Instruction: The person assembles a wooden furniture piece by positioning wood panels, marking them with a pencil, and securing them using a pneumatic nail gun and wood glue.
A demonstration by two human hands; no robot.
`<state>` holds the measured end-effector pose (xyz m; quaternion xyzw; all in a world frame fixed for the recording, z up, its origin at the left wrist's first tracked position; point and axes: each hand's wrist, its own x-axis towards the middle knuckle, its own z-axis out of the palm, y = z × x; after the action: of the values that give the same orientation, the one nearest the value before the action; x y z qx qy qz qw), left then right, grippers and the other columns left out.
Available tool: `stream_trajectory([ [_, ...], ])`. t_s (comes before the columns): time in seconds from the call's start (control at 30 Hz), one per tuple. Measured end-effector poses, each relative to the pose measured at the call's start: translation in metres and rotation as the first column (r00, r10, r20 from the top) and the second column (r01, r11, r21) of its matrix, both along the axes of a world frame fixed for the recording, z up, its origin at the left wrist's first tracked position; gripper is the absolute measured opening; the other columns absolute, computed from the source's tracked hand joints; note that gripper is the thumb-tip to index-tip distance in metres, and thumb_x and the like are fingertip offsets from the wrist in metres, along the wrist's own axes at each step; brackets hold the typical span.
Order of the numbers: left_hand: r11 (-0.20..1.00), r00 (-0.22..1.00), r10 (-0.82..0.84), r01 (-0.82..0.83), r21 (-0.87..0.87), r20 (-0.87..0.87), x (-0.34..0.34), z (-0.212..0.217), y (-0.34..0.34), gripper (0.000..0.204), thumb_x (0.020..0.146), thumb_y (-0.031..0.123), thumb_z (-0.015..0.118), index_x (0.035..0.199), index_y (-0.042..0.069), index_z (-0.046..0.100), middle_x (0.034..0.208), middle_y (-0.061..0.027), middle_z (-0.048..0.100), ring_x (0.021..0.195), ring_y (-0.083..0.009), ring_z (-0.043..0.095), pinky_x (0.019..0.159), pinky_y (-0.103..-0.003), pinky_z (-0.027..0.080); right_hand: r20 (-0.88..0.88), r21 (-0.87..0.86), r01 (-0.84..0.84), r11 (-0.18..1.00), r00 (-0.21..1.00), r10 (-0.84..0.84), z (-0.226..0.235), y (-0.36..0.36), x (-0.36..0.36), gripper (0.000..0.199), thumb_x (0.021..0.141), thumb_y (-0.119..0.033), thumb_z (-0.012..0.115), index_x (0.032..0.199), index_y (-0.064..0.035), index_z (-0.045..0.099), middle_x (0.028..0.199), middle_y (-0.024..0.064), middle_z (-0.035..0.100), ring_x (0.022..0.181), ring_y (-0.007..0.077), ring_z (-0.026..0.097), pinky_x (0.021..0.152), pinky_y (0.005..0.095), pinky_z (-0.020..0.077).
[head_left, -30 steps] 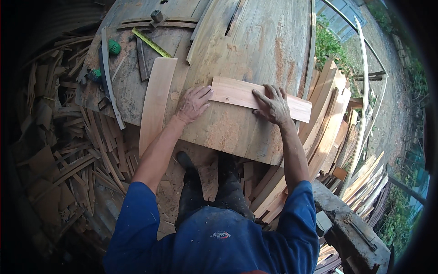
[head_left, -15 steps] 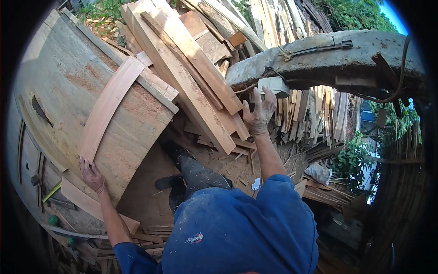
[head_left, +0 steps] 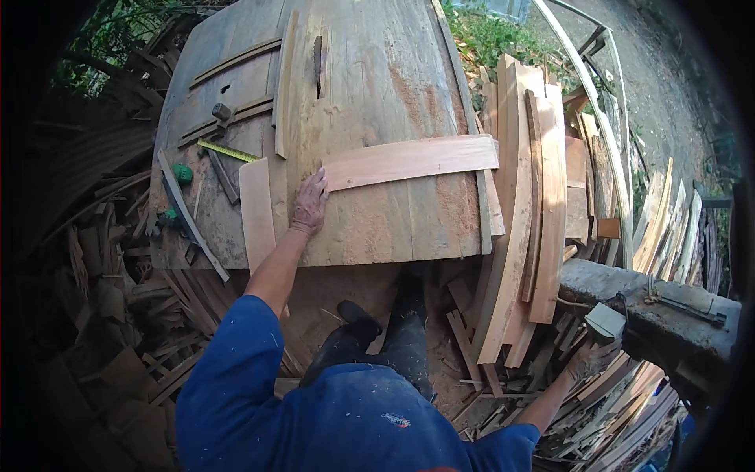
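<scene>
A pale plank (head_left: pixel 413 161) lies crosswise on the weathered wooden saw table (head_left: pixel 370 94). My left hand (head_left: pixel 310 203) rests at its left end, fingers stretched out, fingertips touching the plank's edge. Down at the right, my right hand (head_left: pixel 591 360) is against the underside of a small pale box (head_left: pixel 605 321) mounted on a concrete beam (head_left: pixel 668 303). Its fingers are partly hidden and dim, so their grip is unclear. Beyond the plank, a dark slot with a thin saw blade (head_left: pixel 318 67) opens in the tabletop, next to a wooden strip (head_left: pixel 286 86).
A second pale board (head_left: pixel 257 212), a yellow measuring tape (head_left: pixel 228 151), a hammer (head_left: pixel 222 114) and a green round object (head_left: pixel 182 173) lie on the table's left part. Long thick boards (head_left: pixel 515 204) are stacked at the right. Scrap wood (head_left: pixel 169 377) piles up at the lower left.
My view has swung to the left. My right hand has gone from reaching with spread fingers to lying against the box's underside. My left hand stays at the plank's end.
</scene>
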<state>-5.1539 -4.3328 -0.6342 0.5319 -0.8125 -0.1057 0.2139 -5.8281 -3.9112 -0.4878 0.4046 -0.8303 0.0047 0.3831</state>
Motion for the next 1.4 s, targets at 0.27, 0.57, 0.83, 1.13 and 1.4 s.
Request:
stream_trajectory([
  [0.27,0.999,0.999,0.003,-0.004,-0.038,-0.035,-0.002,-0.008,0.01,0.037,0.098,0.016,0.056,0.134,0.007,0.055,0.154,-0.0107,0.048,0.138,-0.0317,0.046,0.116,-0.045,0.034,0.017,0.062,0.072,0.995,0.997,-0.074,0.011,0.006,-0.012,0.086,0.085,-0.037,0.081,0.152,-0.0036,0.038,0.143,0.0234,0.049,0.13,0.0421,0.051,0.102,0.0559,0.0463],
  [0.57,0.998,0.998,-0.012,0.008,-0.067,-0.062,0.002,-0.007,0.006,0.034,0.097,0.011,0.058,0.13,0.006,0.056,0.151,-0.0123,0.051,0.136,-0.0341,0.049,0.113,-0.045,0.039,-0.075,0.046,0.164,0.985,0.984,-0.161,0.02,-0.015,0.018,0.083,0.085,-0.031,0.082,0.151,-0.0032,0.039,0.143,0.0243,0.048,0.131,0.0429,0.05,0.105,0.056,0.0439],
  [0.83,0.997,0.989,-0.064,0.069,0.033,-0.136,0.017,-0.005,0.0,0.034,0.095,0.018,0.062,0.127,0.007,0.061,0.15,-0.0082,0.053,0.136,-0.0286,0.049,0.118,-0.044,0.034,0.682,-0.046,-0.865,0.5,0.339,0.648,-0.052,-0.301,0.332,0.076,0.081,-0.047,0.08,0.147,-0.0235,0.051,0.155,0.0169,0.039,0.149,0.0384,0.031,0.123,0.0564,0.0192],
  [1.13,0.982,0.949,-0.097,0.141,-0.128,0.301,0.023,0.017,-0.034,0.035,0.093,0.024,0.064,0.124,0.01,0.067,0.145,-0.0025,0.058,0.139,-0.0215,0.048,0.124,-0.044,0.026,0.679,0.029,-0.927,0.373,0.292,0.674,-0.136,-0.478,0.421,0.085,0.084,-0.074,0.06,0.152,-0.0247,0.049,0.159,0.0274,0.034,0.152,0.0446,0.021,0.122,0.0638,0.005],
  [1.4,0.988,0.916,-0.089,0.131,-0.082,0.39,0.034,0.015,-0.111,0.032,0.095,0.018,0.054,0.121,0.012,0.071,0.139,-0.0028,0.063,0.139,-0.02,0.049,0.124,-0.053,0.022,0.631,0.067,-0.918,0.391,0.342,0.696,-0.142,-0.543,0.438,0.084,0.086,-0.075,0.057,0.151,-0.0228,0.05,0.16,0.0238,0.035,0.151,0.0429,0.026,0.121,0.0643,0.0085],
])
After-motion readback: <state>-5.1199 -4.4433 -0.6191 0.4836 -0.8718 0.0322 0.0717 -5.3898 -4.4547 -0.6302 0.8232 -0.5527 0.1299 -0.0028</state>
